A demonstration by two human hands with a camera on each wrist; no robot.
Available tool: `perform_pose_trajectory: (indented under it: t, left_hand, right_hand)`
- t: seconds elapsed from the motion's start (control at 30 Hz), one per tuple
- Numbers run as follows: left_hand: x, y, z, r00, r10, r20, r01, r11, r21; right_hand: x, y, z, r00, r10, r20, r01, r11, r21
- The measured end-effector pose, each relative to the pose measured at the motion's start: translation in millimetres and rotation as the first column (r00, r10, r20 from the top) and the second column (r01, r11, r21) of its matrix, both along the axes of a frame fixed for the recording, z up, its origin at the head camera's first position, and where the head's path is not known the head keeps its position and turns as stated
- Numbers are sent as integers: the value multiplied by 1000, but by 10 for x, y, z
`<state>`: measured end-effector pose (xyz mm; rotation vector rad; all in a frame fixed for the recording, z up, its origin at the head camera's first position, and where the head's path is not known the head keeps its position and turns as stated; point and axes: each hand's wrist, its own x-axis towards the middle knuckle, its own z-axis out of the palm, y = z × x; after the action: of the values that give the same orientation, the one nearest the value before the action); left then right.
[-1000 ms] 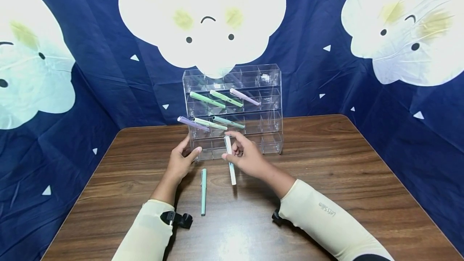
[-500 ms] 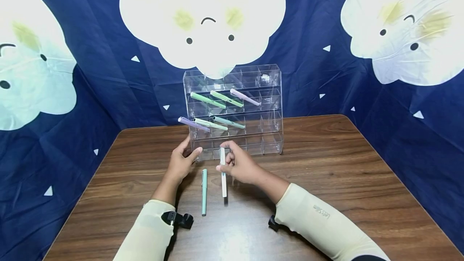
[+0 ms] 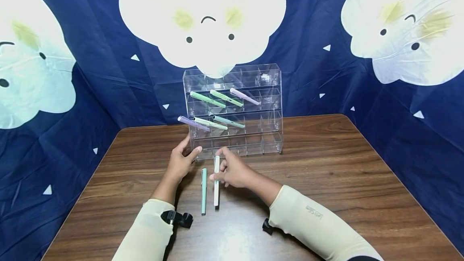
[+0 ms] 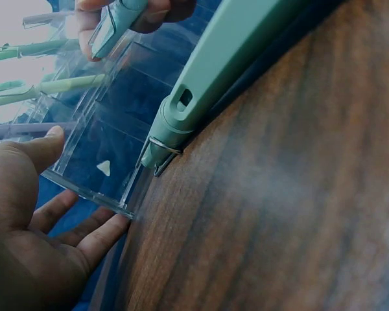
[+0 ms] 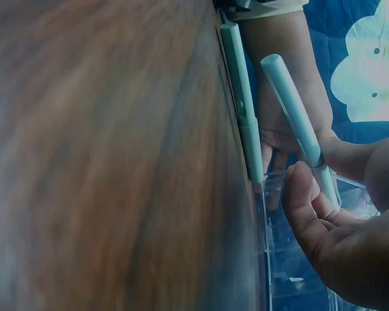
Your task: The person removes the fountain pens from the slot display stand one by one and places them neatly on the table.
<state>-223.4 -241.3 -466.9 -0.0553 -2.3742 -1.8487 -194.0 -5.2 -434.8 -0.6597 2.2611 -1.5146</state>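
Observation:
A white pen (image 3: 216,188) is pinched between the thumb and fingers of my right hand (image 3: 232,170), just in front of a clear tiered display rack (image 3: 253,148). The pen points toward me; in the right wrist view its pale barrel (image 5: 288,97) slants above the table. Close on its left lies a mint green pen (image 3: 204,190) on the wood, its metal clip showing in the left wrist view. My left hand (image 3: 180,163) rests at the rack's lower left corner, fingers fairly straight along the side and thumb at the front.
On the rack's second tier lie two green pens (image 3: 207,100) and a lilac pen (image 3: 245,96). The tier below bears a purple pen (image 3: 193,124), a pale green pen (image 3: 210,123) and a teal pen (image 3: 228,122). A dark blue curtain (image 3: 308,88) hangs behind the table (image 3: 326,164).
My right hand has drawn the white pen left and toward me, away from the rack's bottom tier to beside the mint green pen. My left hand stays at the rack's corner.

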Motion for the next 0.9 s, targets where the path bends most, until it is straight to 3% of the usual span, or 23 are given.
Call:
perform_pose_trajectory:
  t: [0.33, 0.9]
  left_hand:
    - [-6, 7, 1, 1000, -8, -1, 8, 1000, 27]
    - [-10, 0, -21, 1000, 4, -17, -4, 1000, 16]
  right_hand:
    - [27, -109, -84, 999, 24, 27, -24, 1000, -1]
    - [96, -183, -197, 999, -28, 34, 27, 999, 27]
